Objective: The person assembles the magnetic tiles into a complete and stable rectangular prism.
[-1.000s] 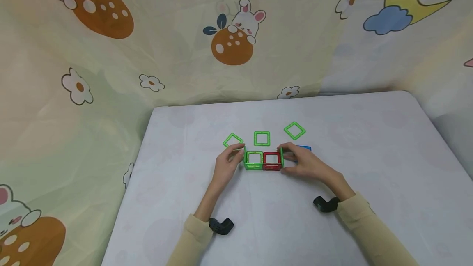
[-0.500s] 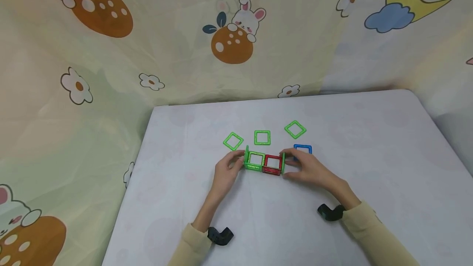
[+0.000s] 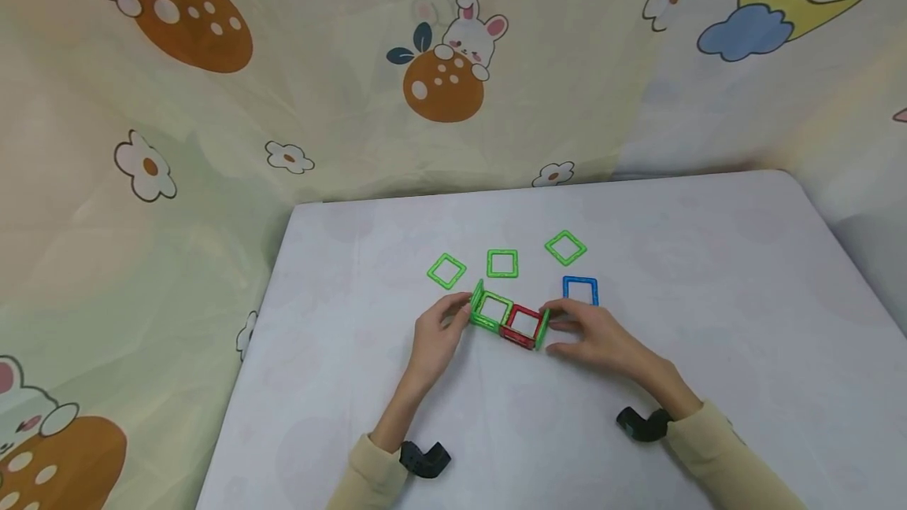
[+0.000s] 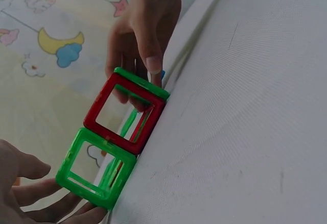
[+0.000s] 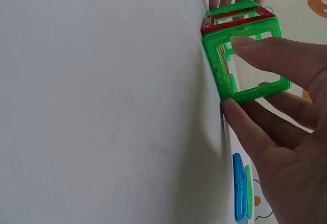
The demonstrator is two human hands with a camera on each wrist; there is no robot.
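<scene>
A box-like row of magnetic tiles (image 3: 524, 323), green at the left and red at the right with upright green end tiles, lies between the two hands. My left hand (image 3: 435, 343) touches its left end; in the left wrist view the fingers (image 4: 43, 211) reach a green tile, with the thumb (image 4: 33, 166) apart from it. My right hand (image 3: 602, 341) holds the right end. In the right wrist view its thumb (image 5: 265, 50) overlaps the green end tile (image 5: 222, 76), with a fingertip at the lower corner. The finger ends behind the tile are partly hidden.
Three loose green square tiles, left (image 3: 447, 271), middle (image 3: 502, 264) and right (image 3: 565, 248), lie behind the row. A blue tile (image 3: 581, 280) lies just behind the right hand. The white-covered table (image 3: 524, 431) meets a patterned cloth (image 3: 340, 85) at the back.
The tile row has turned, its right end swinging toward the person. My right hand has moved nearer with it, uncovering more of the blue tile; the left hand has shifted slightly nearer.
</scene>
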